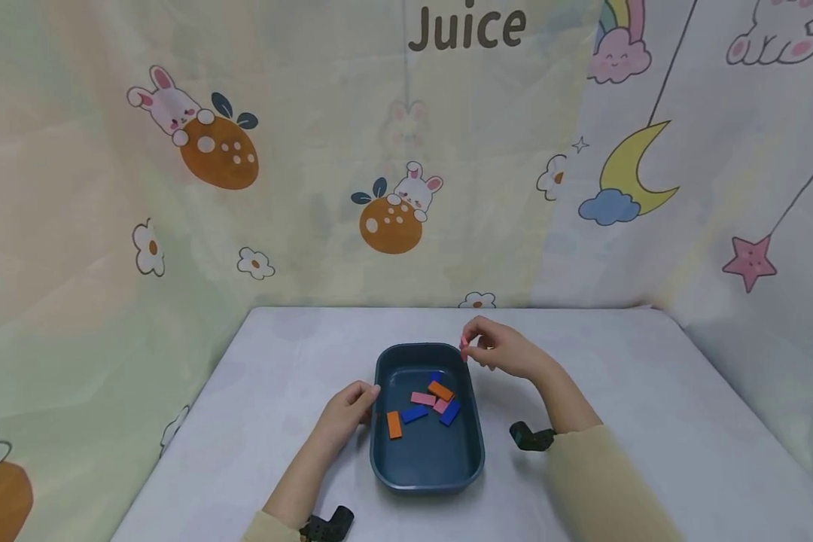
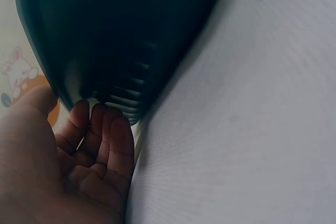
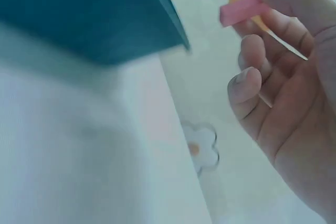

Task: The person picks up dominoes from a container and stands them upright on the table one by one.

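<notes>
A dark blue-green rectangular tray (image 1: 427, 463) stands on the table. My left hand (image 1: 348, 406) holds its left side, the thumb at the rim and the fingers against the outer wall, as the left wrist view shows. Above the tray's far right corner, my right hand (image 1: 504, 350) pinches a small pink block (image 3: 244, 10) between thumb and forefinger; its other fingers are loosely curled. Inside the tray lie several flat blocks: an orange block (image 1: 394, 424) at the left, another orange block (image 1: 440, 391), a pink block (image 1: 423, 399) and a blue block (image 1: 450, 412) among them.
A white cloth covers the table (image 1: 298, 346) around the tray. Behind it hangs a printed fabric backdrop (image 1: 312, 150) with rabbits and flowers. Black wrist devices sit on the left forearm (image 1: 287, 482) and the right forearm (image 1: 569, 403).
</notes>
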